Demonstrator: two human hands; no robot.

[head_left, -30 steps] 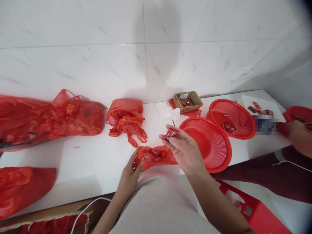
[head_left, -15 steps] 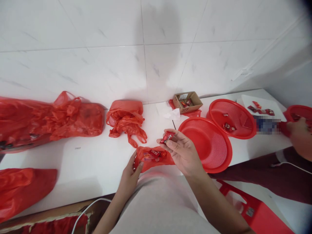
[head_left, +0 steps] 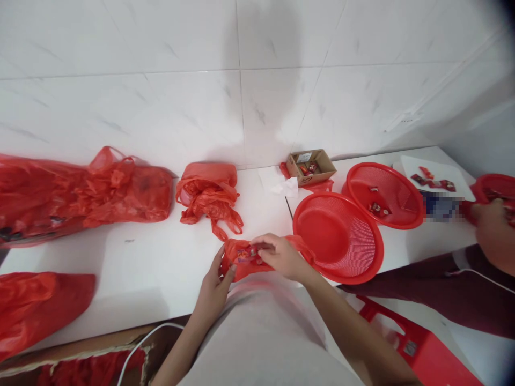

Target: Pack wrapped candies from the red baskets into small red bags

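A red plastic bag [head_left: 241,274] lies open at the table's front edge, with small wrapped packets [head_left: 246,254] in its mouth. My left hand [head_left: 219,279] grips the bag's left side between thumb and fingers. Over the right part of the opening, my right hand [head_left: 279,256] has its fingers bent down at the packets. Its fingertips are close together on a small red packet, partly hidden by the fingers. Just right of the bag stands a red basket [head_left: 338,238] with nothing in it.
Behind are crumpled red bags [head_left: 209,195] and a small carton [head_left: 311,167]. A second basket [head_left: 384,195] holds a few packets. Full red bags [head_left: 140,195] lie left. At the far right, another person's hand [head_left: 497,236] reaches into a basket [head_left: 483,187].
My right hand has come down and left from above the bag to its opening, with the red packet. My left hand stays on the bag.
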